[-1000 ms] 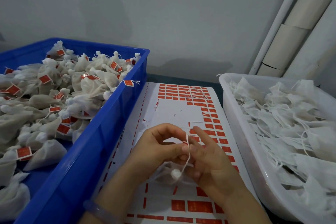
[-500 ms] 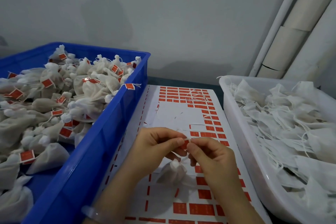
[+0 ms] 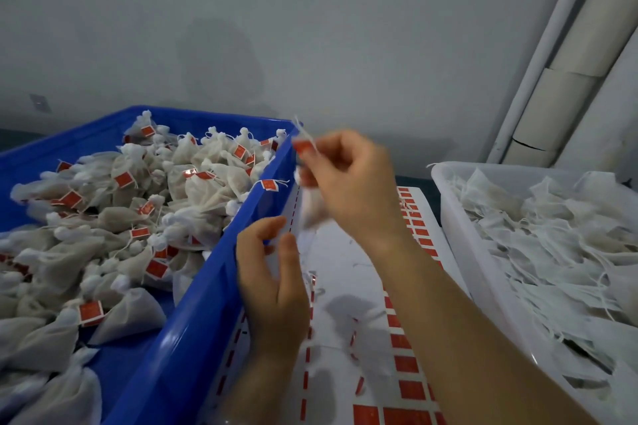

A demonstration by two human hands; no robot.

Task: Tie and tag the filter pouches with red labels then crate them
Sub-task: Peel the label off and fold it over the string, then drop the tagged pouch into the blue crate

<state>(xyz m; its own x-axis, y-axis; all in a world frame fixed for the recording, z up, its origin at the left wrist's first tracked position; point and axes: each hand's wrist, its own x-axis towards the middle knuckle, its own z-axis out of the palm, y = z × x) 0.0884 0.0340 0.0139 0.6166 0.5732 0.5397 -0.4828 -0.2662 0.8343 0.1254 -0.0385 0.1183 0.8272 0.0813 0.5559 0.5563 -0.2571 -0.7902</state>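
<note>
**One more pouch tagged, not yet in the crate**

On my feed the blue crate [image 3: 193, 314] at far left is heaped with finished pouches [image 3: 103, 217]. Each is tied at the neck and most show a red tag, so I judge a large share of the work done.

Just right of the crate's wall, the left hand [image 3: 272, 286] hangs over the label sheet [image 3: 345, 252]. Its fingers are loosely curled with the thumb apart, and I see nothing in it.

Above it, level with the crate's right corner, the right hand [image 3: 348, 183] pinches the string of the dangling pouch [image 3: 312, 210] at its red label [image 3: 303, 147]. The pouch is motion-blurred. It hangs under the fingers just beside the rim, not inside the crate. I take this one as tied and tagged, with only the drop into the crate left.

The sheet has bare gaps where labels are gone, and red rows along its right edge and bottom.

At far right the white tub [image 3: 462, 235] holds a deep pile of flat, untied pouches [image 3: 552, 252]. By my reckoning plenty of rounds remain.
</note>
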